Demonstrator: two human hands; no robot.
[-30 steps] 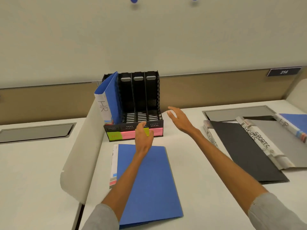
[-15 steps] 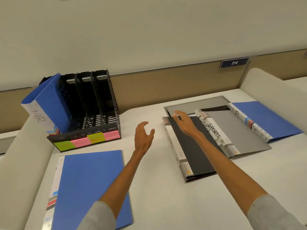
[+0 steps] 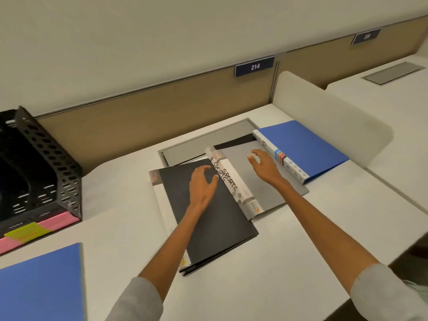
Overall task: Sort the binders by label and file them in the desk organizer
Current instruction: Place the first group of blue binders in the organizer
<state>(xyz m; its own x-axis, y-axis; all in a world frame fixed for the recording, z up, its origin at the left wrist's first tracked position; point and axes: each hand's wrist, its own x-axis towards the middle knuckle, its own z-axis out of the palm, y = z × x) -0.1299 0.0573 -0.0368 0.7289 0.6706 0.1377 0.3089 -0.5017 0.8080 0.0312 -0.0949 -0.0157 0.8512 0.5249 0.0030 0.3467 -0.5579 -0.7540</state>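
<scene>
On the white surface, the left hand hovers over the black binder and the right hand over the grey SPORTS binder, each grip wide and empty, with the black organizer well apart at far left.

Desk organizer and near blue binder cropped at left edge. Far sign blurred, unreadable. Black binder partly hidden under grey binder.
</scene>
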